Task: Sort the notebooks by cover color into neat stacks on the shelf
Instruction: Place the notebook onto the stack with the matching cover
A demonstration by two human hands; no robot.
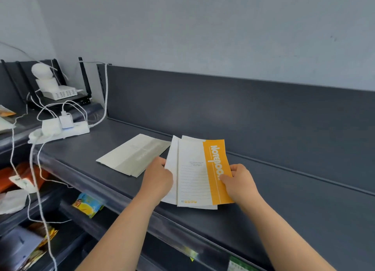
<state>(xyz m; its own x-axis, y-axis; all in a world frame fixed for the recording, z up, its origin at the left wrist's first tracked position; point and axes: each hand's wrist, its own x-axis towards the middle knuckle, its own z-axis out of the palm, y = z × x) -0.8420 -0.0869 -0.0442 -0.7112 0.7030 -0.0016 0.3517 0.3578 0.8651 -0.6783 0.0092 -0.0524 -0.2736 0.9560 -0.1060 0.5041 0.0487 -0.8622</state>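
Dark grey shelf against a pale wall carries the work; sorting looks barely begun, by my reading. One pale grey-cream stack of notebooks lies flat on the shelf, left of the hands, its edges roughly squared; no other finished pile shows. A fanned bunch of notebooks sits over the shelf's front part, just right of that stack; whether it rests on the shelf I cannot tell; these seem left to sort. On top is the orange-banded notebook, white and ruled, with white lettering on an orange strip down its right side; plain white covers peek out behind. The left hand has its grip clamped on the bunch's left edge; the right hand pinches the orange strip, thumb on top.
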